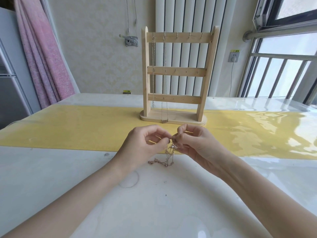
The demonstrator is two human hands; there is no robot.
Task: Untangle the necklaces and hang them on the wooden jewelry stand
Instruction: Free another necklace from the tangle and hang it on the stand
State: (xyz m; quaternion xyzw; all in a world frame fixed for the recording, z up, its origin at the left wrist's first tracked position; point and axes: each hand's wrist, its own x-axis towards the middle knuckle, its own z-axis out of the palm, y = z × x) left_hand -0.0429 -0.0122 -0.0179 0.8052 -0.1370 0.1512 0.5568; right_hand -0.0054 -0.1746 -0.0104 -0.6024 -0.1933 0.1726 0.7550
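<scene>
Both hands up over the bench (51, 169), meeting at centre just in front of the wooden jewelry stand (173, 76)

Left hand (145, 145): thumb and forefinger pinched together on the top of the tangled rose-gold chain (169, 157), other fingers curled loosely. Right hand (193, 143): fingers curled, tips pinching the same tangle from the other side. Fingertips of the two hands nearly touching, tangle held between them

Chain position: knot sits right at the pinch point, strands hang down below the fingers, lower end trails onto the white bench surface to the left, under the left hand. Can't tell whether the tangle is one necklace or more, links too fine

Stand: upright on an oval base, on the yellow runner (68, 127) that crosses the bench. 3 crossbars, small hooks along each; 5 hooks on the top bar

Hung already: 2 silver necklaces. Heavier link chain (153, 71) on the top bar's leftmost hook, ends near the bottom bar. Finer chain (165, 79) on the second hook, longer, its pendant resting at the base

Count: 2 hands, 1 tangle, 2 hung necklaces, 1 stand
</scene>
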